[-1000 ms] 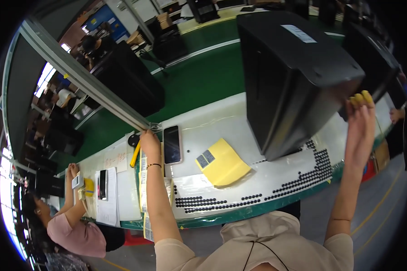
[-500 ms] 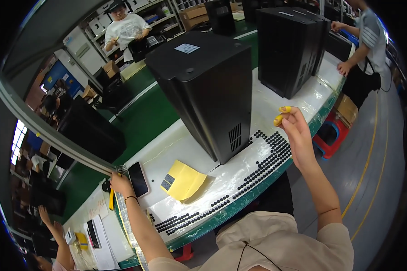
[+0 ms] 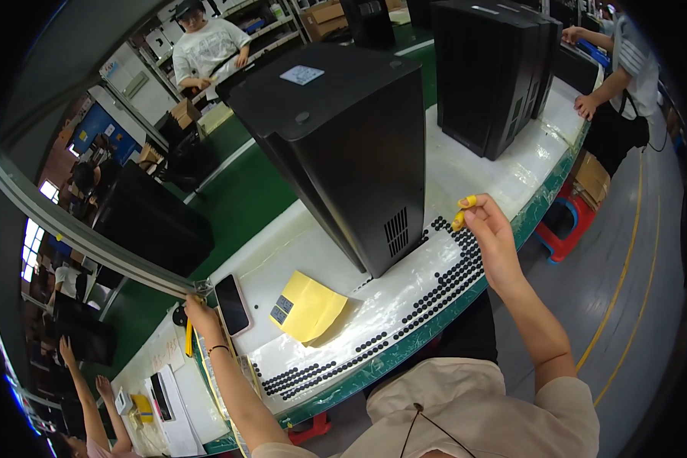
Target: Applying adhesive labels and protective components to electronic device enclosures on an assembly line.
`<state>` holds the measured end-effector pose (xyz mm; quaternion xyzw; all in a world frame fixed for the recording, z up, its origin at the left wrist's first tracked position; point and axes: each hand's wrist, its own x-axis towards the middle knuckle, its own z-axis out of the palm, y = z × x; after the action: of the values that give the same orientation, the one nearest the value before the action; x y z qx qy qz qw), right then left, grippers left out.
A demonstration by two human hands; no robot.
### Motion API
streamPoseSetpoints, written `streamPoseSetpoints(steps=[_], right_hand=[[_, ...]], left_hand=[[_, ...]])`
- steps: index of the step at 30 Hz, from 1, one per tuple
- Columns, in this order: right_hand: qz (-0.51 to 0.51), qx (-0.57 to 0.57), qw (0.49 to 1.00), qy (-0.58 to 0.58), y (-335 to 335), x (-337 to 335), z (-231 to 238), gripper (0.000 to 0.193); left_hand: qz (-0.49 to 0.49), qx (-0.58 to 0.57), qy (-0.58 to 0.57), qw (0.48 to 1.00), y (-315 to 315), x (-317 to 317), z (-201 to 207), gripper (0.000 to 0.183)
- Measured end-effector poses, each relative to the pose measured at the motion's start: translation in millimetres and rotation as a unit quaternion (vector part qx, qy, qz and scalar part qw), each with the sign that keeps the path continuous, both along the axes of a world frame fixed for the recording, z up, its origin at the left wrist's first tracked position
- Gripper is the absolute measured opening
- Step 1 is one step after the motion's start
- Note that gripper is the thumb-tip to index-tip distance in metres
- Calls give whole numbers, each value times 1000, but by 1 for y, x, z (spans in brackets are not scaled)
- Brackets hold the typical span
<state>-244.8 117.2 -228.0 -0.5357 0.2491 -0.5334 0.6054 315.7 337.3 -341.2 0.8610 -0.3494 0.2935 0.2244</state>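
Note:
My left hand (image 3: 200,314) is closed at the table's left side, by the foot of a metal rail; its fingers partly hide what they hold, if anything. A printed label strip (image 3: 214,374) runs beneath that forearm, and a yellow-handled tool (image 3: 188,336) lies beside the hand. My right hand (image 3: 490,237) hovers over rows of small round black pads (image 3: 427,299), thumb and a finger bent and slightly apart, both tips in yellow finger covers. Nothing shows between them. Ahead stands a tall black computer case (image 3: 359,160), with vent slots and a raised round foot on top.
A phone (image 3: 233,304) and a yellow sheet (image 3: 309,309) with dark labels lie on the white table cover (image 3: 267,244). Another black case (image 3: 481,84) stands farther right. Co-workers are at the far side, right and lower left. A red stool (image 3: 561,240) stands right of the table.
My right hand has moved slightly left and lower, nearer the black pads. My left hand stays by the rail. The co-worker at the back has lowered a hand; the lower-left person's arms have shifted.

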Motion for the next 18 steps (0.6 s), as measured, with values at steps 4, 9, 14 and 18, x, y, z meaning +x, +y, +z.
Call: streamPoseSetpoints(steps=[4,9,14,18], right_hand=[[-8,-10,1000,-5,-2,10,-1,14],[-2,-74,997,11,10,32,2,12],[58,-230,967,88,33,47,3,14],[103,-395,904,128,40,73,11,21]], left_hand=[[-1,-119,51,992,18,-6,11,23],[-91,-229,223,943,30,-31,30,18],[-302,-350,609,644,-12,-175,96,15],[-402,-270,717,501,-40,-272,137,20]])
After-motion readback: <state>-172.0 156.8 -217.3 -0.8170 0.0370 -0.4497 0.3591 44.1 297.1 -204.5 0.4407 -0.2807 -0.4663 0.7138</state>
